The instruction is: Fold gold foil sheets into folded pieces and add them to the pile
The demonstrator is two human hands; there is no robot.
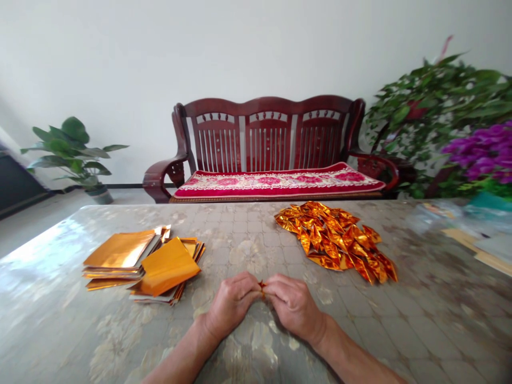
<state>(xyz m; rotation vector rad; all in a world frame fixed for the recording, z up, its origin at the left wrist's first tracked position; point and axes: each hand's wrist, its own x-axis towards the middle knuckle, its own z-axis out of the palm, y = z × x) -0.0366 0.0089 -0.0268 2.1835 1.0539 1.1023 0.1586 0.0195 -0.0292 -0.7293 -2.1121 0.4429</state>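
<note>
My left hand (234, 300) and my right hand (295, 305) meet fingertip to fingertip above the near middle of the table. Both are closed, pinching a small piece of folded gold foil paper (262, 288) between them; most of it is hidden behind the fingers. Left of my hands lie two uneven stacks of flat square foil sheets, a farther stack (120, 249) and a nearer stack (171, 266). To the right is a heap of folded foil pieces (330, 237), shiny orange-gold with pointed ends.
The table (244, 224) has a patterned, glossy cover. Plastic bags (436, 216) and flat card (494, 260) lie at its right edge. Beyond it stands a dark red wooden bench (266, 144) with a red floral cushion (276, 180). Potted plants (76, 152) and purple flowers (482, 152) flank it.
</note>
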